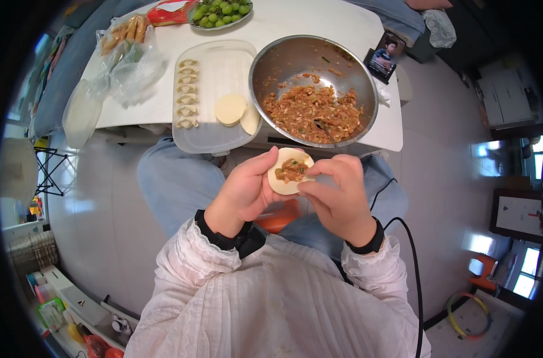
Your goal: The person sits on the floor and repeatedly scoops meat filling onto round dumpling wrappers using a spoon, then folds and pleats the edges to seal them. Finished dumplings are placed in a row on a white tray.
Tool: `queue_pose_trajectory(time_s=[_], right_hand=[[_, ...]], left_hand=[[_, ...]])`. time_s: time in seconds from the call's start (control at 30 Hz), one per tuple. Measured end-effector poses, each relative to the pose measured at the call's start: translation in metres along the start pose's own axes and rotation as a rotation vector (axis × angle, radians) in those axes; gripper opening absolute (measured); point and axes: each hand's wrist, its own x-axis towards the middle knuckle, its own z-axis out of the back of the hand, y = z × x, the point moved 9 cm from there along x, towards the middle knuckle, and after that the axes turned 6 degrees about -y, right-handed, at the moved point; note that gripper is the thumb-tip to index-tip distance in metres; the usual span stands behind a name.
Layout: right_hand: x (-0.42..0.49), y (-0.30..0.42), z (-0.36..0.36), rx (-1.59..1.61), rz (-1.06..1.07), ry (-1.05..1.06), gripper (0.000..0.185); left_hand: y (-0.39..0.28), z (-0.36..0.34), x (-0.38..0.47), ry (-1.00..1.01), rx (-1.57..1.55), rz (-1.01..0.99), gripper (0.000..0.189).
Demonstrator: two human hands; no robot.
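Observation:
A round dumpling wrapper (280, 187) lies flat across the fingers of my left hand (249, 179), whose thumb rests along its left edge. On its middle sits a mound of minced filling (291, 170) flecked with green. My right hand (338, 192) pinches the wrapper's right edge between thumb and fingers. Beyond my hands stands a large steel bowl (294, 49) partly full of the same kind of filling (312, 105), with a utensil handle (327, 132) sticking out of it. To its left, a plastic tray (213, 138) carries a column of folded dumplings (187, 98) and stacked wrappers (230, 109).
Bowl and tray reach the near edge of the white table (164, 31). Further back are a plate of green grapes (220, 13), a red tissue pack (171, 12) and plastic bags (135, 76). A propped phone (382, 58) stands right of the bowl. A black cable (414, 268) runs past my right arm.

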Motion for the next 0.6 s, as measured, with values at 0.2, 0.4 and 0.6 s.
queue_pose_trajectory(time_s=[0.2, 0.4, 0.6], right_hand=[[0.008, -0.018, 0.013, 0.107, -0.264, -0.186, 0.012], [0.009, -0.037, 0.000, 0.295, -0.413, -0.149, 0.008], [0.010, -0.043, -0.006, 0.365, -0.445, -0.150, 0.007]], left_hand=[[0.000, -0.006, -0.007, -0.024, 0.207, -0.067, 0.047], [0.000, -0.013, -0.009, 0.044, 0.233, -0.091, 0.046], [-0.003, -0.011, -0.011, 0.064, 0.310, -0.145, 0.047]])
